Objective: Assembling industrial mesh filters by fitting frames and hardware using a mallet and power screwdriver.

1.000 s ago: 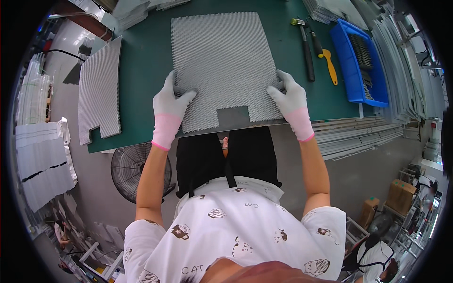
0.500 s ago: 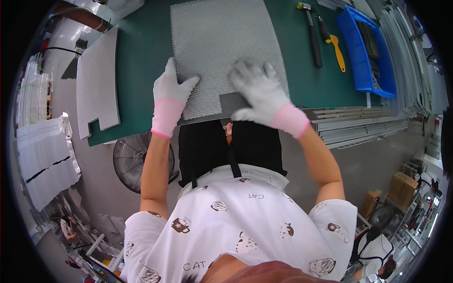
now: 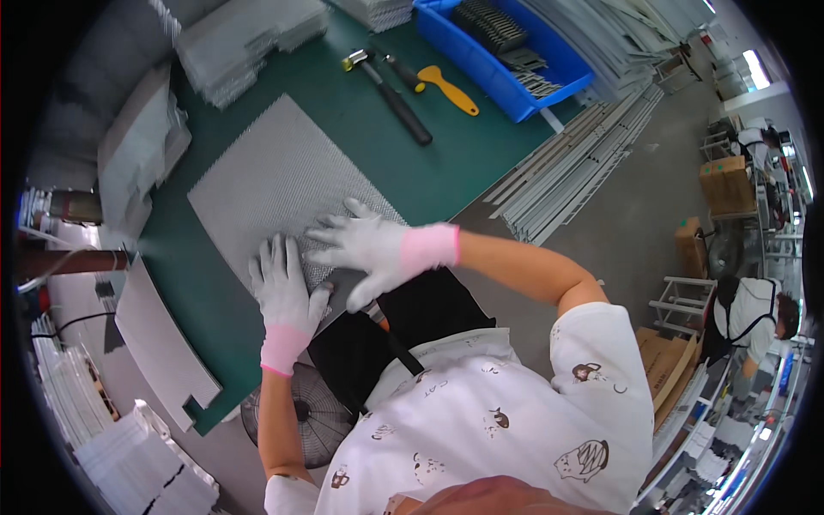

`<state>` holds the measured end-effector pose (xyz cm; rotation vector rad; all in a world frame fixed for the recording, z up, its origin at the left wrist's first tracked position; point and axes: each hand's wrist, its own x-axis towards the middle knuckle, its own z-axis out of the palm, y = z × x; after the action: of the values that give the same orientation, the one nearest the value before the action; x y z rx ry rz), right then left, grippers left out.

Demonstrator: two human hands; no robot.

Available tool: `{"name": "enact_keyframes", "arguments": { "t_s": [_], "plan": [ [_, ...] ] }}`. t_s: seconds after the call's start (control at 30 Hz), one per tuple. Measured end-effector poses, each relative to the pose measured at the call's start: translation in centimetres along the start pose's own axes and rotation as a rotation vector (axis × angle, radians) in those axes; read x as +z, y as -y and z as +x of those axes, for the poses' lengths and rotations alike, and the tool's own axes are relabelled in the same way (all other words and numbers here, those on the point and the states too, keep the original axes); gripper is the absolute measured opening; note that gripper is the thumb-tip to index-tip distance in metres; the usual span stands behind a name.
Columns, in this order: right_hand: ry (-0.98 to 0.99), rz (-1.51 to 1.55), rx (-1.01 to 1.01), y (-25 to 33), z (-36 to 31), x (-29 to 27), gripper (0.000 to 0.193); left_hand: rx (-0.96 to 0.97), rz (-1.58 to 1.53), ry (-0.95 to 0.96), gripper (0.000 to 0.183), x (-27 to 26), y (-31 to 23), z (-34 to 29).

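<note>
A grey metal mesh sheet (image 3: 287, 163) lies flat on the green work table (image 3: 343, 69). Both of my hands wear white gloves with pink cuffs. Spread flat, my left hand (image 3: 287, 287) rests over the sheet's near left part. Just right of it, my right hand (image 3: 369, 249) also has its fingers apart, over the sheet's near edge. Neither hand holds anything. The corner under my hands is partly hidden by them.
Beyond the sheet lie a hammer (image 3: 390, 99), a tool with a dark handle (image 3: 402, 72) and a yellow scraper (image 3: 451, 90). A blue bin (image 3: 524, 94) holds metal parts. A notched sheet (image 3: 163, 330) lies left, with stacked sheets (image 3: 236, 43) behind. A fan (image 3: 305, 416) stands below.
The whole view has turned, so the table and sheet now appear tilted. My hands have come closer together on the sheet, and both stay open.
</note>
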<state>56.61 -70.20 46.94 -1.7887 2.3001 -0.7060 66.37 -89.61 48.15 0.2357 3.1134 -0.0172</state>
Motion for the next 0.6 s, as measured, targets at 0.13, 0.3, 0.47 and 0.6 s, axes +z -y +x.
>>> {"name": "enact_keyframes", "arguments": {
  "t_s": [0.13, 0.3, 0.47, 0.6],
  "plan": [
    [-0.664, 0.160, 0.351, -7.6, -3.0, -11.4, 0.038, -0.115, -0.452, -0.095, 0.065, 0.8, 1.6, -1.3],
    [-0.272, -0.911, 1.026, -24.6, -10.9, -19.8, 0.032, 0.029, -0.371, -0.065, 0.053, -0.3, 2.5, -1.0],
    [-0.123, -0.895, 0.739, -29.5, -13.3, -22.0, 0.033, 0.015, -0.170, -0.077, 0.054, -1.2, 2.8, -2.3],
    [-0.149, -1.051, 0.662, -29.9, -19.8, -25.9, 0.031, 0.027, -0.233, -0.141, 0.053, 0.0, 1.2, -1.2]
  ]
}}
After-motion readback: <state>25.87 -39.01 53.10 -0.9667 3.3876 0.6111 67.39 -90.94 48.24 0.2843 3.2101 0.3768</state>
